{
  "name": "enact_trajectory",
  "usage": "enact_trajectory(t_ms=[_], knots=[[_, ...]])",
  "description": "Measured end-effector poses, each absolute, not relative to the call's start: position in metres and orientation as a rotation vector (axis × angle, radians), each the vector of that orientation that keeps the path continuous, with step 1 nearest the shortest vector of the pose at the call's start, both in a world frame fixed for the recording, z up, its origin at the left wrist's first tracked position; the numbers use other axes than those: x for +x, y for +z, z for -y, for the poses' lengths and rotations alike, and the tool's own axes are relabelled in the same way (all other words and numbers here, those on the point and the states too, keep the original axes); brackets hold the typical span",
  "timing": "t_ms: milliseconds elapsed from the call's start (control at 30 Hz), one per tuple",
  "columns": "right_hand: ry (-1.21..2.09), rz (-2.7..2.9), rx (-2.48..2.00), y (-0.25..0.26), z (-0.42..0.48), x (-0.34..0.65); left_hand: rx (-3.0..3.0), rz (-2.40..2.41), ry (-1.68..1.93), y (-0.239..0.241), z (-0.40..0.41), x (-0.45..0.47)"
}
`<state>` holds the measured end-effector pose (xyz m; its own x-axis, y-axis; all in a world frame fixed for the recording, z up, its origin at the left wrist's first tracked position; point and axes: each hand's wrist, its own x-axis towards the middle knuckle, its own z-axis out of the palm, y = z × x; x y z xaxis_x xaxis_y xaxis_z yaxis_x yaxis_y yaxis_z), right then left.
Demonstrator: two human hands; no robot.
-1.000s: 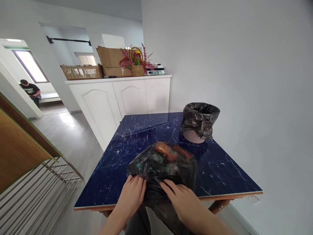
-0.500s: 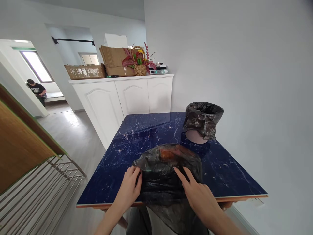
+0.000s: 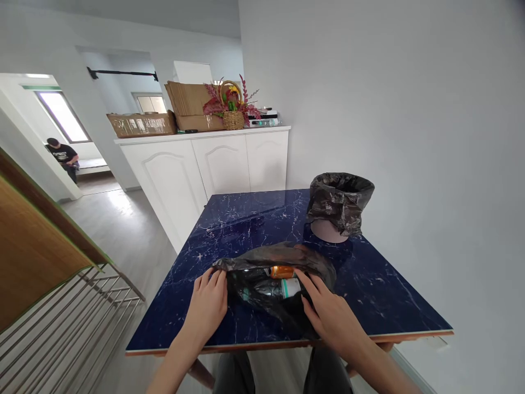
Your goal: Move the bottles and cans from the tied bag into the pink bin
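A black plastic bag (image 3: 266, 256) lies on the blue marbled table (image 3: 229, 219) close to me, its mouth spread apart. Inside it show an orange can (image 3: 282, 272) and a clear plastic bottle (image 3: 270, 288) with a white and green label. My left hand (image 3: 211, 295) pinches the bag's left edge, fingers closed on the film. At the right side of the mouth, my right hand (image 3: 324, 303) has its fingers apart, the index tip at the can's right end and the thumb lower; whether it grips the film, I cannot tell.
At the table's back right stands a pale bin (image 3: 329, 231) lined with a black bag (image 3: 338, 202). A white cabinet (image 3: 217, 164) beyond holds cardboard boxes and a flower basket (image 3: 233, 119). Metal rack bars (image 3: 94, 306) are at left; a person (image 3: 63, 156) sits far off.
The bag's mouth has opened wide, so the can and bottle show plainly. My left hand has shifted left with the bag's edge. The part hanging over the table edge is now up on the table.
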<state>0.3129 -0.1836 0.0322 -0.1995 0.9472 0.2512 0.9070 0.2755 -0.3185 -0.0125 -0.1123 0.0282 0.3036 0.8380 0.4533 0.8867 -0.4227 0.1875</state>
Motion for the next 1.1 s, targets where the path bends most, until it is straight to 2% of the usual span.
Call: enact_trajectory(t_ms=[167, 267, 467, 567, 667, 767, 833, 933, 1100], knots=[[0.259, 2.285, -1.511, 0.025, 0.189, 0.308, -2.806, 1.382, -0.918, 0.041, 0.158, 0.005], [0.281, 2.369, -1.48, 0.021, 0.189, 0.303, -2.86, 1.43, -1.037, 0.034, 0.172, 0.018], [0.175, 2.354, -1.505, 0.016, 0.19, 0.297, -2.309, 1.802, -1.778, 0.027, 0.173, 0.027], [0.12, 2.292, -1.521, 0.023, 0.189, 0.298, -2.012, 1.821, -1.903, 0.039, 0.172, 0.022], [0.08, 2.277, -1.452, 0.03, 0.186, 0.296, -2.212, 1.583, -1.69, 0.048, 0.179, 0.021], [0.01, 2.33, -1.423, 0.032, 0.183, 0.29, -2.815, 1.389, -1.177, 0.048, 0.186, 0.026], [-0.005, 2.373, -1.467, 0.029, 0.18, 0.286, -2.957, 1.447, -0.912, 0.042, 0.186, 0.03], [0.053, 2.394, -1.525, 0.025, 0.177, 0.283, -2.934, 1.623, -0.806, 0.03, 0.179, 0.03], [0.192, 2.377, -1.448, 0.025, 0.178, 0.289, -2.965, 1.782, -0.829, 0.016, 0.167, 0.015]])
